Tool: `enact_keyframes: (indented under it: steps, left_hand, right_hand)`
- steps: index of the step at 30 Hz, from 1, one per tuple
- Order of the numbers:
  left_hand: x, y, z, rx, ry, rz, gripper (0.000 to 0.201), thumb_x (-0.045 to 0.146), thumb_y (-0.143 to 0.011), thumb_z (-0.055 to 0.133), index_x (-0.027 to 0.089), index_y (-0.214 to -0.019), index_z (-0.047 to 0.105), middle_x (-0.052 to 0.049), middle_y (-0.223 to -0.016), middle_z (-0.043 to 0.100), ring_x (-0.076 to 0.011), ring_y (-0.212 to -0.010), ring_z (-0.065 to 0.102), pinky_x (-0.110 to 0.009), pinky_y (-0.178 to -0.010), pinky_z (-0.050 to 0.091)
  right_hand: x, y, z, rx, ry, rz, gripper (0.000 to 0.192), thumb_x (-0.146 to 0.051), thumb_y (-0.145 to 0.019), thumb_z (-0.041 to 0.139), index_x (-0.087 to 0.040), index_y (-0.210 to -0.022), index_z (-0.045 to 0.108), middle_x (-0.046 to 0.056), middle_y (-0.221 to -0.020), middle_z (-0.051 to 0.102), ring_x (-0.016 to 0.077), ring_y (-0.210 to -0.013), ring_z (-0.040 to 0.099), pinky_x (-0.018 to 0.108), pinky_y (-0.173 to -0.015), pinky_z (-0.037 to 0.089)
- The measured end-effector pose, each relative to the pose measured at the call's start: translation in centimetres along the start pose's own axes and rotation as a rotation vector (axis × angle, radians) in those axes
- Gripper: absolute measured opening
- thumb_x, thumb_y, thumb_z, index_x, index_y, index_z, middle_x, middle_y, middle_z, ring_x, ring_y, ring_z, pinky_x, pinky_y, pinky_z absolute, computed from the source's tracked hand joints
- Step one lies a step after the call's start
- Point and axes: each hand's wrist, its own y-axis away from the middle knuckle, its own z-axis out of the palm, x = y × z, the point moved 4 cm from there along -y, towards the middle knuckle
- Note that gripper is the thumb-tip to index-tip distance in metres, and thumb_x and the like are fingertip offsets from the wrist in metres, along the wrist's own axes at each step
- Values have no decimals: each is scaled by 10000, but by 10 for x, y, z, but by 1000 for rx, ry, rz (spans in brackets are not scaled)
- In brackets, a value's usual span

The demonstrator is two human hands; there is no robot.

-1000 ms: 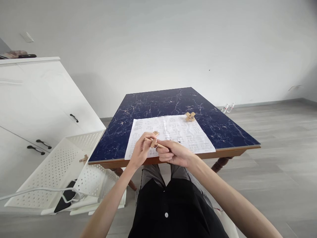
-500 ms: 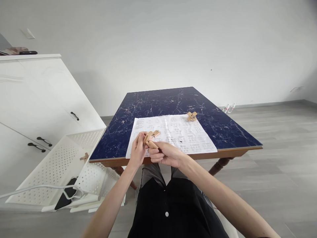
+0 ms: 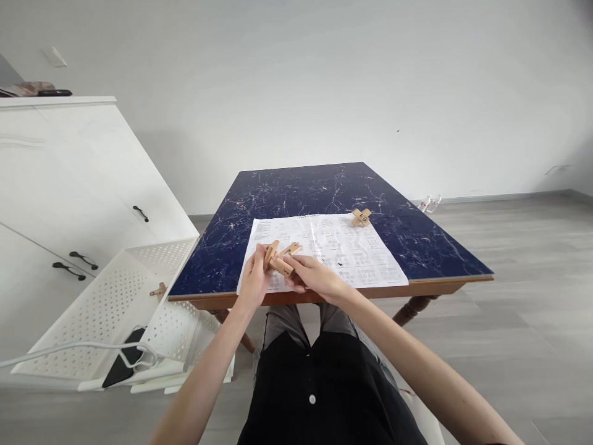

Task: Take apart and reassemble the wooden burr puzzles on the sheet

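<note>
Over the near left part of a printed sheet [image 3: 361, 259], my left hand [image 3: 256, 278] is closed on a notched wooden puzzle piece [image 3: 271, 252] that stands tilted upward. My right hand [image 3: 317, 276] pinches the end of a second wooden puzzle piece [image 3: 281, 266], which meets the first one at an angle. Just behind them shows another wooden piece [image 3: 293, 248]; I cannot tell if it lies on the paper or is joined to the others. Farther right, a cross-shaped wooden puzzle [image 3: 361, 217] rests on the sheet's far right corner.
The sheet lies on a blue marbled table [image 3: 301, 191] with a brown edge. At left stand a white cabinet [image 3: 92, 185] and a white perforated basket [image 3: 102, 309] holding a wooden cross piece [image 3: 159, 290] and a cable [image 3: 83, 346]. Clear bottles [image 3: 433, 203] stand on the floor.
The right hand has turned, and its piece now shows a marked face. The left hand's piece stands more upright. Both hands have shifted slightly away from me.
</note>
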Motion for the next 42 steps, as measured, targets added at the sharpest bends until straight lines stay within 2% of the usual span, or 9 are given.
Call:
enact_keyframes:
  steps: [4, 8, 14, 17, 25, 28, 31, 34, 42]
  left_hand:
    - [1, -10, -18, 106, 0, 57, 617, 770, -757, 813, 168, -855, 714, 13, -759, 632, -119, -714, 617, -210, -680, 517]
    - [-1, -15, -24, 124, -44, 61, 600, 748, -819, 776, 154, -876, 718, 3, -777, 639, -118, -682, 604, -221, -640, 492]
    - [-2, -16, -21, 73, -173, 87, 620, 774, -857, 716, 154, -872, 707, 3, -750, 592, -123, -651, 559, -234, -601, 464]
    - [-1, -13, -22, 40, -268, 132, 605, 770, -918, 644, 171, -838, 676, 5, -731, 570, -128, -642, 543, -240, -594, 455]
    - [9, 5, -12, 16, -568, 343, 527, 706, -1013, 550, 203, -914, 673, -20, -824, 624, -171, -763, 585, -283, -741, 472]
    - [12, 9, -7, 18, -641, 415, 491, 680, -1031, 534, 211, -950, 656, -30, -861, 652, -191, -793, 609, -310, -776, 472]
    - [13, 11, -3, 14, -691, 466, 462, 647, -1057, 496, 215, -958, 629, -34, -866, 657, -200, -789, 621, -321, -764, 477]
    - [13, 13, -1, 4, -725, 508, 440, 624, -1068, 482, 218, -964, 615, -32, -866, 658, -202, -785, 626, -324, -760, 481]
    - [12, 21, 4, 5, -735, 615, 417, 625, -1062, 504, 228, -986, 604, -52, -917, 659, -215, -848, 652, -334, -804, 502]
  right_hand:
    - [11, -13, -24, 182, 291, -72, 184, -251, -1078, 484, -173, -1158, 630, 141, -1120, 696, 248, -930, 641, 399, -826, 501]
    - [18, -32, -34, 144, 475, -158, 332, -89, -965, 623, -195, -1277, 658, 155, -1477, 596, 334, -1366, 488, 490, -1122, 388]
    - [30, -55, -43, 86, 546, -96, 80, -168, -908, 774, -167, -921, 695, 148, -1073, 708, 351, -1202, 564, 461, -1048, 406]
    - [31, -49, -49, 129, 483, -40, 231, -194, -932, 739, -191, -765, 580, 119, -945, 668, 290, -979, 620, 389, -876, 438]
    - [-4, 1, -30, 197, -13, 13, 416, -514, -1143, 152, -258, -939, 410, -45, -729, 419, 124, -525, 363, 262, -527, 320]
    - [-17, 14, -7, 36, -602, 6, 274, -520, -1097, 448, -252, -1040, 447, -71, -740, 394, 86, -517, 267, 233, -518, 249]
    - [-18, 19, 6, -15, -1004, 27, 328, -457, -1026, 667, -273, -1202, 460, -81, -726, 452, 72, -517, 279, 204, -522, 243]
    - [-14, 21, 12, -27, -1200, 42, 371, -369, -1003, 734, -284, -1226, 449, -87, -696, 492, 71, -501, 279, 179, -503, 258]
    - [-21, 27, 19, -42, -1506, 80, 206, -202, -1071, 603, -226, -918, 466, -89, -661, 431, 60, -463, 205, 139, -437, 279]
